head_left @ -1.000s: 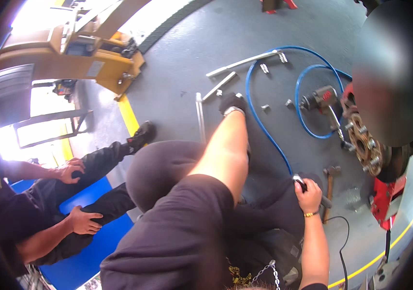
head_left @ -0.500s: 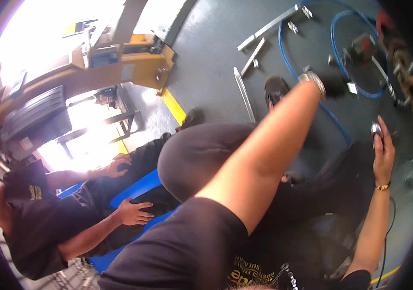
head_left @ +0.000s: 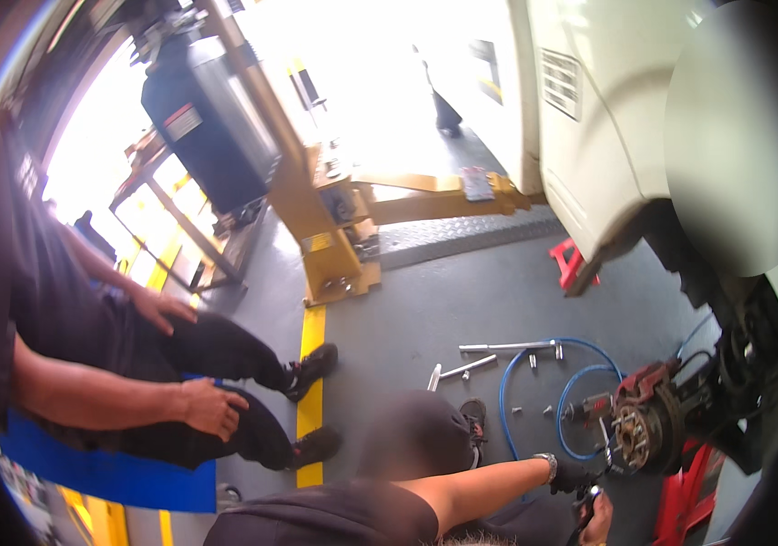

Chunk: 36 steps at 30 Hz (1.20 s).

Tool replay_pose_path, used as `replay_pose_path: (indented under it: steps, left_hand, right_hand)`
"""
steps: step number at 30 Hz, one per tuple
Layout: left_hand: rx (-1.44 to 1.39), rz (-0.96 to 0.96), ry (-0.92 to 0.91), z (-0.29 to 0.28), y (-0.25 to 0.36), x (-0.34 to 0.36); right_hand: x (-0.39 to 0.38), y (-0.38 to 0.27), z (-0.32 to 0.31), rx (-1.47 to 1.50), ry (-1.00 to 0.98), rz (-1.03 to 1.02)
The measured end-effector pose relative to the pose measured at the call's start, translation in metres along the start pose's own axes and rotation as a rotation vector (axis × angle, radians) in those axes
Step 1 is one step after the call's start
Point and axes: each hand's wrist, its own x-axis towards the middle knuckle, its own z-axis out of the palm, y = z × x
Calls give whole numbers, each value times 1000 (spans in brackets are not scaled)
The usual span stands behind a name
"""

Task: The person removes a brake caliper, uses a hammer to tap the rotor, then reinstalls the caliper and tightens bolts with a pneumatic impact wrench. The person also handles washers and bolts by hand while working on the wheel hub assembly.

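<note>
1. Left hand (head_left: 569, 477), lower right of the frame: it wears a dark glove and a wristband, reaches toward the wheel hub (head_left: 636, 435) and is just beside it. Fingers look curled around sth dark, but what it is cannot be told.
2. Right hand (head_left: 596, 514), at the bottom edge just below the left one: fingers closed on a small dark tool (head_left: 587, 498); its kind is too blurred to tell.
3. Hub sits right of center-low, under the white vehicle (head_left: 607, 109), w/ a red brake caliper (head_left: 648, 375) above it.
4. Blue air hose (head_left: 534, 400) loops on the grey floor left of the hub, near metal wrenches (head_left: 507, 348).
5. Another person sits at left, one hand (head_left: 211, 407) resting on a knee.
</note>
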Motion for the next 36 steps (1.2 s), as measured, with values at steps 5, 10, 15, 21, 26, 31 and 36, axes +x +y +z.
replay_pose_path:
  steps: [5,10,15,21,26,31,36]
  left_hand:
    - [-21,94,85,-15,34,-15]
    - [-27,187,174,-30,58,-37]
    - [-25,236,244,-39,64,-63]
    - [-6,239,239,-25,58,-86]
    - [37,213,147,4,17,-83]
    - [561,653,53,-25,-12,-34]
    - [26,30,21,25,43,-21]
  right_hand:
    - [-9,-9,0,-191,-113,16]
    - [63,43,-73,-644,-152,-312]
    - [81,-10,-110,-1903,17,-917]
    - [8,-83,0,-818,17,-570]
    - [-23,-72,65,-729,72,-532]
    - [-3,-56,63,-895,137,-445]
    - [-8,-11,32,-807,273,-162]
